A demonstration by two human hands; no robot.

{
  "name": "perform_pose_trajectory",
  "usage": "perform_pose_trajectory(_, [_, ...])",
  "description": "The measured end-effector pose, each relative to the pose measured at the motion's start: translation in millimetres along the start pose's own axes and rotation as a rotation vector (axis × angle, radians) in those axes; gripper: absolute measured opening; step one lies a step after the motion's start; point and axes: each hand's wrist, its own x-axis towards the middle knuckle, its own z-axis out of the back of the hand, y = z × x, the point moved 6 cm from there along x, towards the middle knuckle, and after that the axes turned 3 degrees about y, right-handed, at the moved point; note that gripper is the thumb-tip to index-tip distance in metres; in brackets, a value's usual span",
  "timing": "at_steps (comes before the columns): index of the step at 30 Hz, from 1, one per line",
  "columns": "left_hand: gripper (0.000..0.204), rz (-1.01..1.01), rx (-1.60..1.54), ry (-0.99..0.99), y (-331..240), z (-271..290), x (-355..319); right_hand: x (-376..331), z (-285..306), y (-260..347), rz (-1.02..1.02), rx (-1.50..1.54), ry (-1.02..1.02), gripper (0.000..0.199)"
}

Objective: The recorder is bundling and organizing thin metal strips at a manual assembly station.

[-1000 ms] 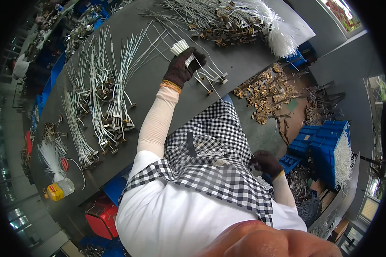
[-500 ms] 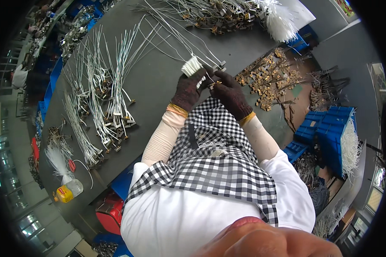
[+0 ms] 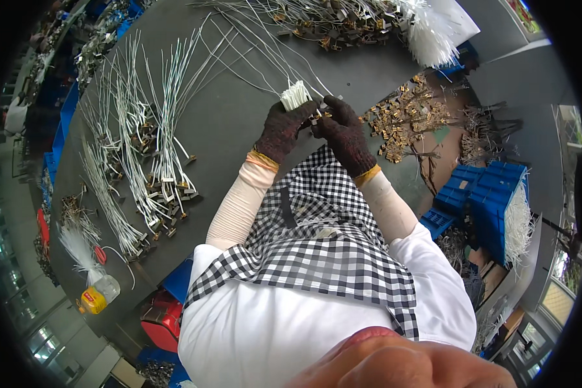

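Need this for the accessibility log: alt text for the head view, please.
Both gloved hands meet above a grey table: the left hand grips a bundle of white wires, and the right hand works at its end. Rows of white wires with brass clips lie on the left, loose brass clips on the right.

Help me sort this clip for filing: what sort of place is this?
Most likely a small-parts assembly workshop: bundles of white wires lie on a grey workbench, beside a heap of brass-coloured metal clips and blue crates.
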Motion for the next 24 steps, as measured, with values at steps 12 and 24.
perform_pose_trajectory(12, [0.022,1.015,-1.034,-0.228,71.2,8.2,-25.9,135.5,63.1,51.9,0.38,-1.357,-0.236,0.034])
perform_pose_trajectory(24, [0.026,0.65,-1.026,-0.031,31.2,-26.3,14.1,135.5,120.3,21.3,0.194,-1.279,-0.246,0.027])
